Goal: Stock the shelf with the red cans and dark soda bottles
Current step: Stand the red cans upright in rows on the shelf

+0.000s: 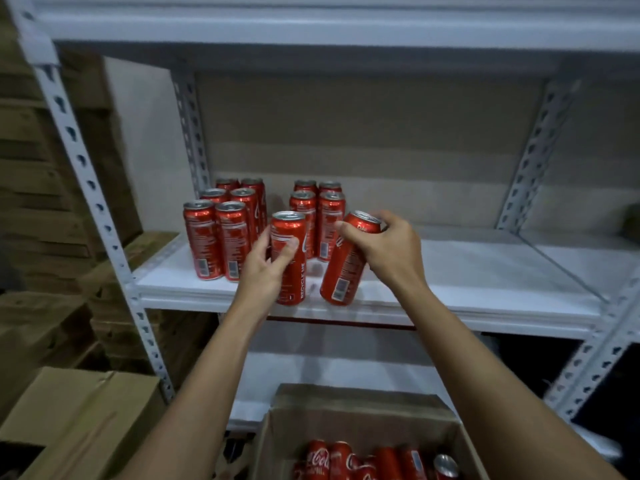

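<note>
both hands full: left hand (268, 263) gripping an upright can (289, 258), right hand (384, 249) gripping a can (343, 268) tilted top-right, needs straightening onto shelf (485, 271).

Dim, cool light falls from above, brightest on the white metal shelf board (467, 271) and leaving the bay beneath it dark. The left perforated steel upright (86, 188) is smeared by motion blur and bowed by wide-angle distortion. The upright red aluminium cans (221, 237) show small highlights on their rims.

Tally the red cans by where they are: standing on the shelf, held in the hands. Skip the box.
Cans standing on the shelf: 10 (left group 6, right group 4)
Cans in hands: 2 (left hand, right hand)
Total: 12
</note>
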